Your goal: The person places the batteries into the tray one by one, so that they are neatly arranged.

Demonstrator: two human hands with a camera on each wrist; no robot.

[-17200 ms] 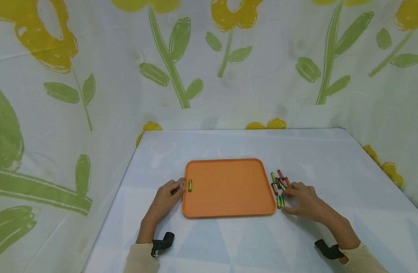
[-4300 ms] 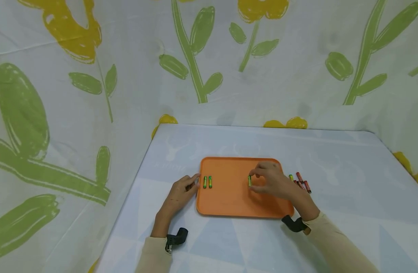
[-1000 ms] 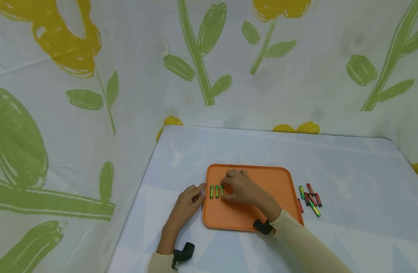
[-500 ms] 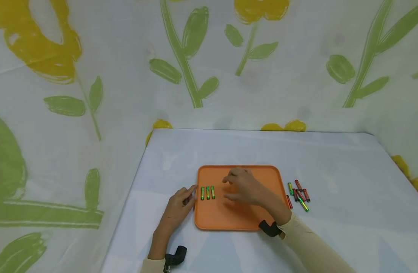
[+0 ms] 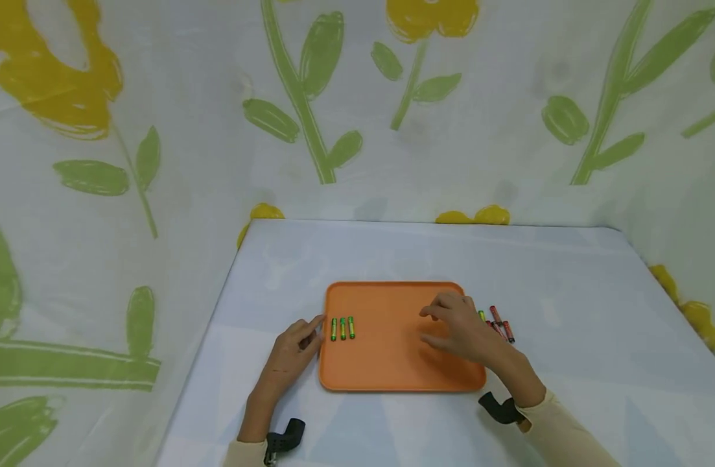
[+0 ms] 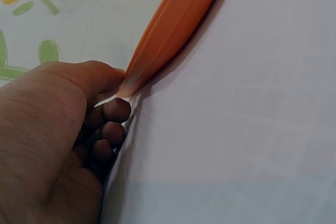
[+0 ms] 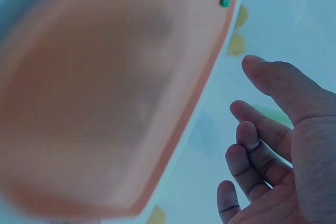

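Note:
Three small green-and-yellow batteries (image 5: 342, 329) stand side by side in a row near the left end of an orange tray (image 5: 386, 366). My left hand (image 5: 290, 353) touches the tray's left rim with its fingertips. In the left wrist view, the thumb meets the tray edge (image 6: 168, 30) while the other fingers bend below. My right hand (image 5: 462, 327) hovers over the tray's right part, fingers apart and nothing between them. Behind it, several red and green batteries (image 5: 507, 331) lie loose by the tray's right side, partly hidden by the hand.
A pale patterned cloth covers the table (image 5: 415, 253). Flower-printed curtains (image 5: 205, 149) hang behind and to the left. Each wrist wears a black camera strap (image 5: 286, 440).
Earlier the row grew from one battery to three as the right hand carried them over. In the last second my right hand lets go of the third and moves right; the left stays at the rim.

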